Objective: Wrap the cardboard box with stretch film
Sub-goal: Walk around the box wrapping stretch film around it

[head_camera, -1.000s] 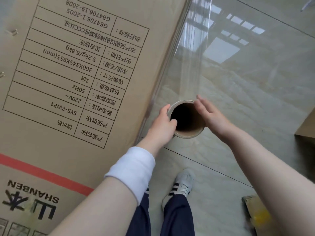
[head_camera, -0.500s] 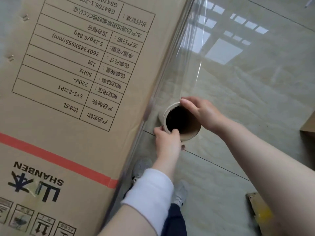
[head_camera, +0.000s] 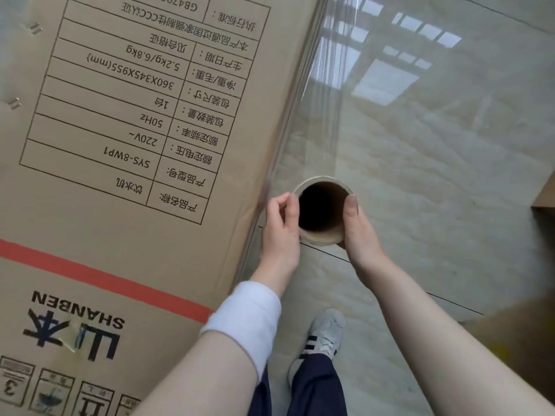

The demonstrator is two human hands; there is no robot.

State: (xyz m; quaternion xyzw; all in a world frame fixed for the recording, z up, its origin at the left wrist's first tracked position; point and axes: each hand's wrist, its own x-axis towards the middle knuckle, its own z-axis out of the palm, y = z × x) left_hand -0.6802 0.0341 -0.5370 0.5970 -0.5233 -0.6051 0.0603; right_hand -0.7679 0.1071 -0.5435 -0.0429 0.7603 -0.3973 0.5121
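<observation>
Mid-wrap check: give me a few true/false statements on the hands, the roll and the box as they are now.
1. The left hand and the right hand both grip the film roll. True.
2. The film roll lies on the floor. False: it is held above the floor, hollow core facing the camera.
3. Clear stretch film runs from the roll along the edge of the cardboard box. True.
4. The box's stripe is blue. False: the stripe is red.

Just the one head camera (wide-angle), staring steeply down, close over the film roll (head_camera: 322, 240); cardboard box (head_camera: 120, 205) crowding the left, floor (head_camera: 450, 175) right.
</observation>
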